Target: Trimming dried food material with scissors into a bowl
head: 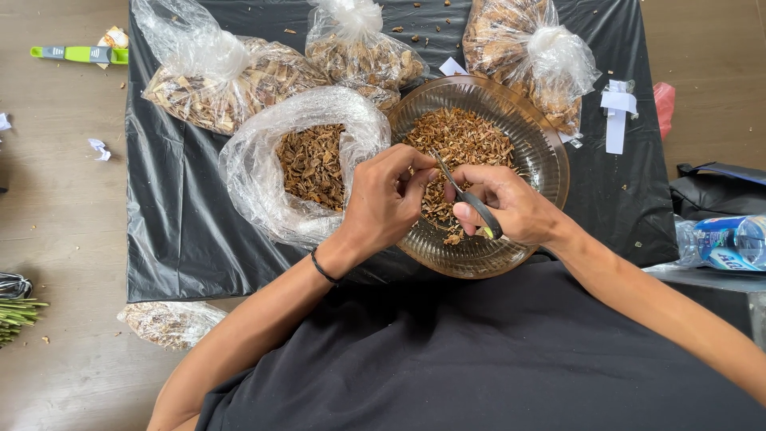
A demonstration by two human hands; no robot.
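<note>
A brown glass bowl [542,160] on a black plastic sheet holds a heap of dried brown plant pieces [463,140]. Over the bowl, my right hand [511,203] grips small black-handled scissors [467,195], blades pointing up-left. My left hand [387,195], with a black wristband, pinches a small dried piece right at the blades; the piece is mostly hidden by my fingers. An open clear plastic bag [263,172] of the same dried material lies just left of the bowl.
Three tied clear bags of dried material [215,76], [359,48], [535,56] lie behind the bowl. A plastic bottle [722,243] and a dark bag [718,187] are at right. Another small bag [171,323], green stems [16,311] and a green tool [80,53] lie on the floor.
</note>
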